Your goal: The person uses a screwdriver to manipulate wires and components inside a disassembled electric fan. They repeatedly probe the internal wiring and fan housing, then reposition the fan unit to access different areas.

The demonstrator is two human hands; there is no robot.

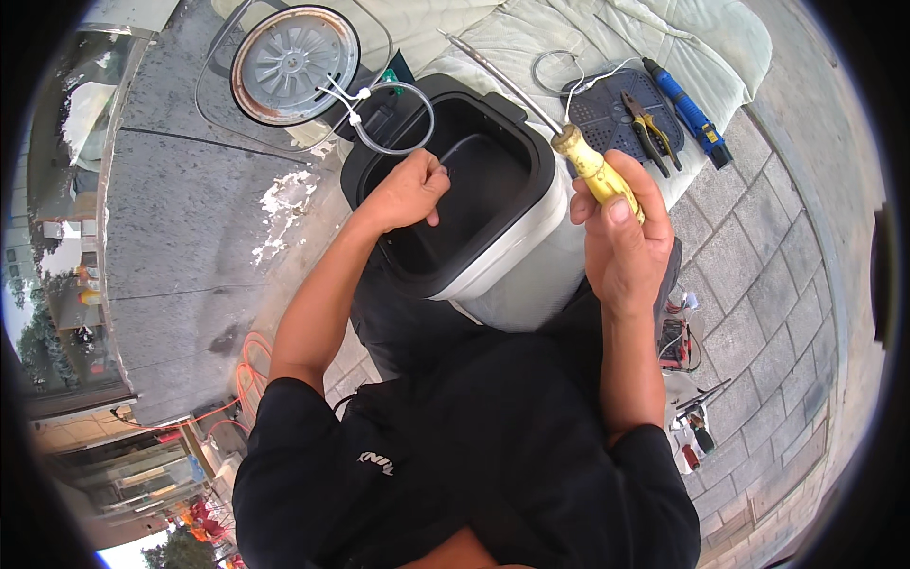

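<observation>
My right hand [626, 228] grips a screwdriver [588, 166] by its worn yellow handle, the long metal shaft pointing up and to the left. Curled fingers on my left hand [412, 190] hang over the black inside of a squarish appliance [512, 251] with a white outer wall; anything held in them is hidden. Beyond that hand, a looped pale tube [431, 123] with white fittings hangs beside the appliance's raised lid parts. A round metal plate [294, 66] with a rust-brown rim is at the upper left.
On the pale padded cloth [758, 47] lies a dark perforated tray [602, 109] with yellow-handled pliers [649, 133]. A blue pen-shaped tool [684, 109] rests along its right. A red meter [675, 343] and small tools are on the paving at right; an orange cord [251, 365] coils at left.
</observation>
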